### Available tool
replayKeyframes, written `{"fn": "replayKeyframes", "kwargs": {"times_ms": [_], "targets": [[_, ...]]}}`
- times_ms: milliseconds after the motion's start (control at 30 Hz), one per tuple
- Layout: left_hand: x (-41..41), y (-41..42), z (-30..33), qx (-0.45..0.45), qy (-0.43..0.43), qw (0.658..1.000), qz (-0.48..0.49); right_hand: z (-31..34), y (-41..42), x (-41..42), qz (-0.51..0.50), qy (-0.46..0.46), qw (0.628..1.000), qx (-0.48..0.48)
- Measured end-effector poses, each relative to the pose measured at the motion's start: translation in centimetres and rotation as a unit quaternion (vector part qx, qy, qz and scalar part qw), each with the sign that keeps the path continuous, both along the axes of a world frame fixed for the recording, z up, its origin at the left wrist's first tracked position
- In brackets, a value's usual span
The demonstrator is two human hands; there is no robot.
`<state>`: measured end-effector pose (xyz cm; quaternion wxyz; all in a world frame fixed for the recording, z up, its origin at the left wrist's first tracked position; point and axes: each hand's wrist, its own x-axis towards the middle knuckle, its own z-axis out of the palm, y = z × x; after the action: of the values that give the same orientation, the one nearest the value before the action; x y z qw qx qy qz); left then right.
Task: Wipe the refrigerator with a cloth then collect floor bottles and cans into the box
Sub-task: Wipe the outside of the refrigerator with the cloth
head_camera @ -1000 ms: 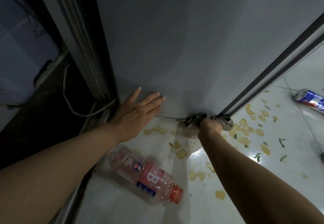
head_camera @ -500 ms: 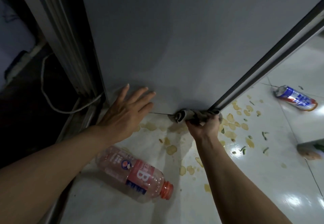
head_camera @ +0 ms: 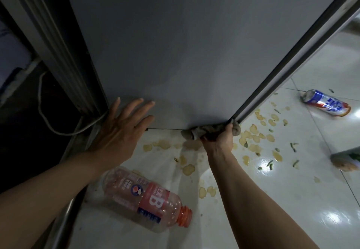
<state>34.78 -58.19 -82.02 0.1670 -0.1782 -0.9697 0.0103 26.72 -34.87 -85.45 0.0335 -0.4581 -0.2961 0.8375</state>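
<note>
The grey refrigerator (head_camera: pixel 185 44) side fills the upper view. My right hand (head_camera: pixel 219 140) grips a bunched grey cloth (head_camera: pixel 198 132) against the refrigerator's bottom corner, at the floor. My left hand (head_camera: pixel 120 130) lies flat with spread fingers on the lower refrigerator panel. A clear plastic bottle (head_camera: pixel 146 198) with a pink label and orange neck lies on its side on the floor between my forearms. A red, white and blue can (head_camera: pixel 326 102) lies on the tiles at the right.
Yellowish scraps (head_camera: pixel 253 134) and green bits litter the white tiled floor (head_camera: pixel 292 200). Part of another object (head_camera: pixel 345 160) shows at the right edge. A white cable (head_camera: pixel 44 112) hangs in the dark gap left of the refrigerator, beside a metal door frame (head_camera: pixel 58 54).
My right hand with the cloth has stayed at the bottom corner, its grip shifting a little. My left hand stays pressed on the panel. The view has shifted, bringing more of the floor at the right into sight.
</note>
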Motion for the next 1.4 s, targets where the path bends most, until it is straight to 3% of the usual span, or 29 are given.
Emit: {"fn": "replayKeyframes", "kwargs": {"times_ms": [100, 167, 300, 533, 733, 900, 1133, 1400], "targets": [[0.3, -0.2, 0.1, 0.002, -0.001, 1.000, 0.011, 0.0, 0.4, 0.3, 0.011, 0.056, 0.995, -0.086], [0.4, -0.1, 0.2, 0.005, -0.002, 1.000, 0.016, 0.1, 0.8, 0.2, 0.013, 0.040, 0.994, -0.103], [0.5, -0.1, 0.3, 0.022, 0.014, 0.999, 0.018, 0.7, 0.5, -0.7, 0.014, -0.017, 0.996, -0.086], [1.1, -0.8, 0.9, 0.070, 0.063, 0.992, 0.081, -0.1, -0.5, -0.7, -0.013, -0.012, 0.998, -0.056], [1.1, -1.7, 0.8, 0.224, 0.061, 0.952, 0.198, -0.5, -0.3, -0.8, -0.014, -0.008, 0.993, -0.114], [-0.1, -1.3, 0.7, 0.410, -0.001, 0.891, 0.194, -0.5, -0.2, -0.9, -0.021, -0.029, 0.993, -0.117], [-0.2, -1.1, 1.1, 0.414, -0.005, 0.887, 0.205, -0.7, -2.5, -0.3, 0.031, -0.066, 0.995, -0.064], [0.3, -1.8, 1.4, 0.420, 0.002, 0.884, 0.204, 0.7, -9.7, 1.0, 0.100, -0.075, 0.988, -0.092]]}}
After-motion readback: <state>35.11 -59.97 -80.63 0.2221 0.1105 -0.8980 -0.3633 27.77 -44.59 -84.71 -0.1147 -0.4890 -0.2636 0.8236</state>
